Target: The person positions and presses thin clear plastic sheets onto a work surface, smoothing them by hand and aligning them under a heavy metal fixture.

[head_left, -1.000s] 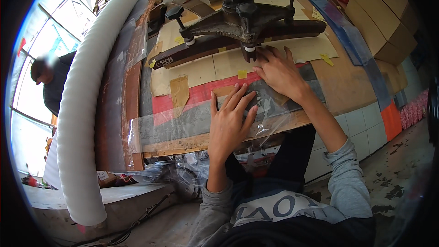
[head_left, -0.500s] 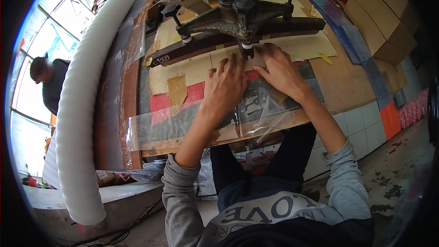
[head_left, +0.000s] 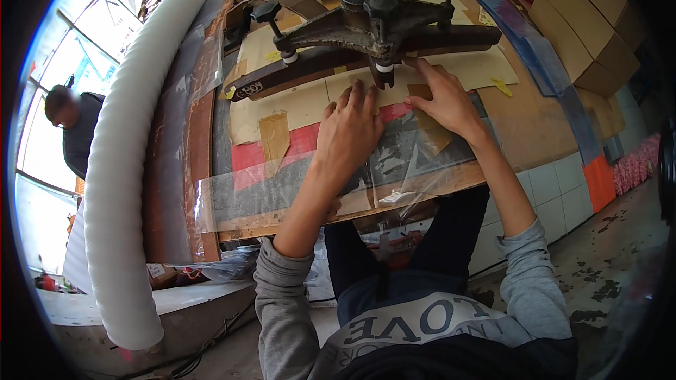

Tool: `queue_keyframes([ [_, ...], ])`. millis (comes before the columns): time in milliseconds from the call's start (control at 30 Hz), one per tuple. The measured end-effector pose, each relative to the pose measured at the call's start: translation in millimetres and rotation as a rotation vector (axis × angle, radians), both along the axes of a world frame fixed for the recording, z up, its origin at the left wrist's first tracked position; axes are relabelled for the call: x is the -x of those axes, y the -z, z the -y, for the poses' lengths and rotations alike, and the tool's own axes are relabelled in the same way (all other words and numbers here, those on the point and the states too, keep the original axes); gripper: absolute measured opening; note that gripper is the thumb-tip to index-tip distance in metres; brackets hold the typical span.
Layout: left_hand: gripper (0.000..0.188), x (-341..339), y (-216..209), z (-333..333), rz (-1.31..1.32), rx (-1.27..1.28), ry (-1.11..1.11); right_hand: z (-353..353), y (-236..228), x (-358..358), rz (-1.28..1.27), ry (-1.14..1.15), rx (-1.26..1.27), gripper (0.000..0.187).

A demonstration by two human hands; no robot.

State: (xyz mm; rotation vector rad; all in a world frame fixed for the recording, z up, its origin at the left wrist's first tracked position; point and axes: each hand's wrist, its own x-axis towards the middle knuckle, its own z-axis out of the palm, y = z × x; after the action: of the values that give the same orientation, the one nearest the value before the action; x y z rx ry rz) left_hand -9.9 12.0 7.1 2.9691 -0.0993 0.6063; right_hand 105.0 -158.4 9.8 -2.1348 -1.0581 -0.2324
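My left hand (head_left: pixel 348 127) lies on the cream board (head_left: pixel 282 107) in front of the press, its fingers stretched forward. My right hand (head_left: pixel 451 104) is at the board's right part, with thumb and index finger spread and its fingertips close to the bar. Neither hand visibly grips anything. Above them stands a dark metal press head (head_left: pixel 373 28) with black knobs. Its long dark bar (head_left: pixel 310 70) runs across the board. Beside my hands are a red strip (head_left: pixel 303 139), a brown tape piece (head_left: pixel 274 142) and another brown tape patch (head_left: pixel 431 130).
Clear plastic film (head_left: pixel 239 200) covers the table's front edge. A white foam roll (head_left: pixel 123 169) stands along the left side. Cardboard boxes (head_left: pixel 577 24) are at the back right, next to a blue strip (head_left: pixel 524 35). Another person (head_left: pixel 81 127) is beyond the roll.
My right hand has shifted slightly right, its thumb away from the middle, uncovering the right tape patch. My left hand has barely moved. The clear film near the front edge has changed shape.
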Motion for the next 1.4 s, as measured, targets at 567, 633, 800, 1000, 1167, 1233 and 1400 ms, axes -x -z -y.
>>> queue_keyframes([
  [567, 0.043, -2.6, 1.8, 7.2, 0.069, -0.055, -0.086, -0.7, -4.8, 2.7, -0.04, 0.017, 0.089, 0.041],
  [633, 0.041, -3.3, 3.2, 9.3, 0.081, -0.059, -0.1, -1.4, 1.4, 2.1, 0.127, 0.014, 0.134, 0.038],
  [800, 0.039, -1.4, 0.4, 13.5, -0.004, -0.117, -0.145, -1.3, 3.1, 11.6, 0.292, 0.048, 0.218, 0.037],
  [1000, 0.041, -0.2, 8.0, 12.7, 0.151, -0.189, -0.17, -0.9, 7.2, 13.5, 0.34, 0.082, 0.242, 0.039],
  [1167, 0.042, 1.2, 6.7, 12.9, 0.132, -0.159, -0.165, 0.0, 5.4, 17.1, 0.337, 0.114, 0.237, 0.04],
  [1233, 0.042, 0.4, 8.2, 12.5, 0.139, -0.157, -0.161, 0.6, 3.3, 18.0, 0.284, 0.104, 0.227, 0.04],
  [1400, 0.042, -0.2, 7.9, 12.4, 0.148, -0.169, -0.161, 0.7, 5.9, 15.0, 0.223, 0.122, 0.159, 0.043],
])
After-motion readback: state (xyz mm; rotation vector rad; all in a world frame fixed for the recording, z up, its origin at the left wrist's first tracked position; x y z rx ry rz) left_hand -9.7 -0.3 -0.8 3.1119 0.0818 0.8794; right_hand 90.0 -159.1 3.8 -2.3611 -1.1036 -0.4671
